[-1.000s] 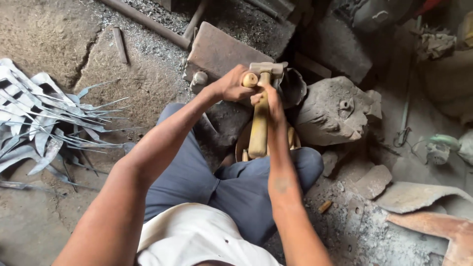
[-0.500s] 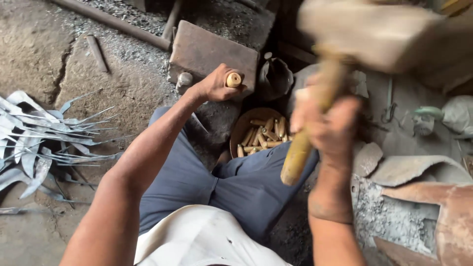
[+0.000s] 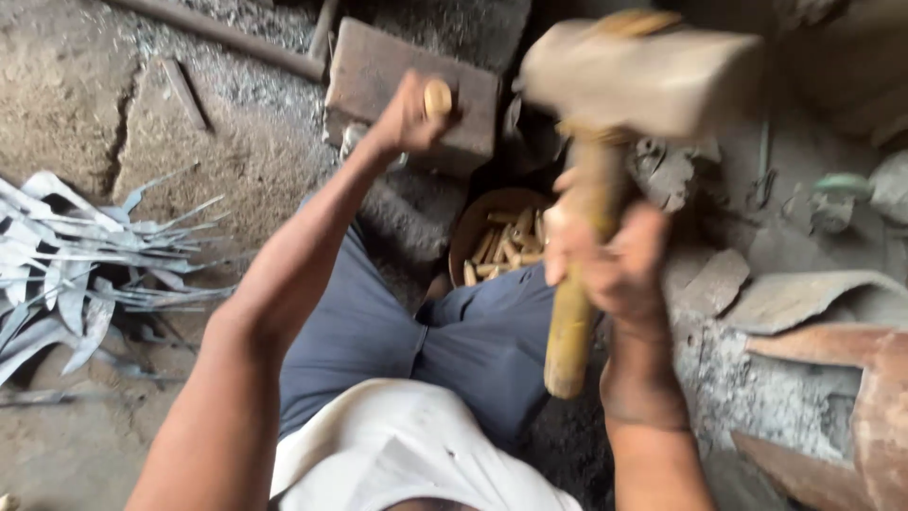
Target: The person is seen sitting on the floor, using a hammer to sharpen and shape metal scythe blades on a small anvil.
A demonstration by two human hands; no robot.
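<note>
The left hand (image 3: 409, 118) is gripping a short wooden peg (image 3: 437, 97) upright against the flat block (image 3: 407, 80) at the far edge of the dirt floor (image 3: 142, 180). The right hand (image 3: 605, 260) is clenching the raised mallet (image 3: 605, 142), its head blurred. A slightly skewed blow could be landing on the fingers so near the peg's top. A bowl of wooden pegs (image 3: 501, 246) is sitting between the knees; metal blades (image 3: 85, 265) are lying heaped at the left edge.
</note>
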